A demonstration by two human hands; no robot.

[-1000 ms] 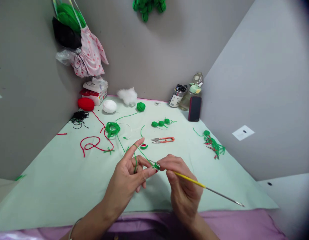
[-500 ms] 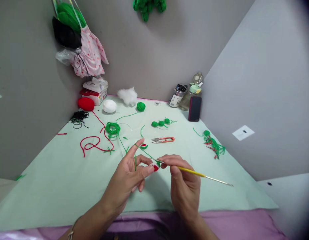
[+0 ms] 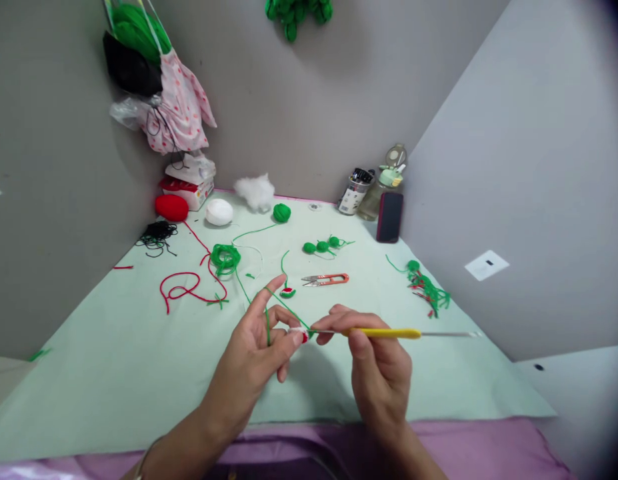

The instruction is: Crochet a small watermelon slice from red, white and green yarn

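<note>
Between thumb and fingers, my left hand [image 3: 256, 350] pinches a small red, white and green crocheted piece [image 3: 305, 336]. Green yarn [image 3: 289, 308] runs taut from the piece over my raised left index finger and down by the palm. My right hand [image 3: 381, 367] grips a crochet hook [image 3: 393, 333] by its yellow handle, held nearly level. The hook's left tip meets the piece, though its exact place in the stitches is too small to tell. Just beyond my left index fingertip lies another small red and green piece [image 3: 287, 293] with a green tail.
Orange-handled snips [image 3: 325, 280] lie beyond my hands. Green yarn coil [image 3: 225, 259], red yarn ball [image 3: 171, 208], white ball [image 3: 219, 212] and stuffing [image 3: 255, 193] are at the back left. Phone [image 3: 390, 218], bottle [image 3: 371, 202] and yarn scraps [image 3: 429, 293] are on the right.
The hook has swung from slanting down to the right to nearly level. My right hand has shifted slightly right, and my left hand with the piece has moved slightly left.
</note>
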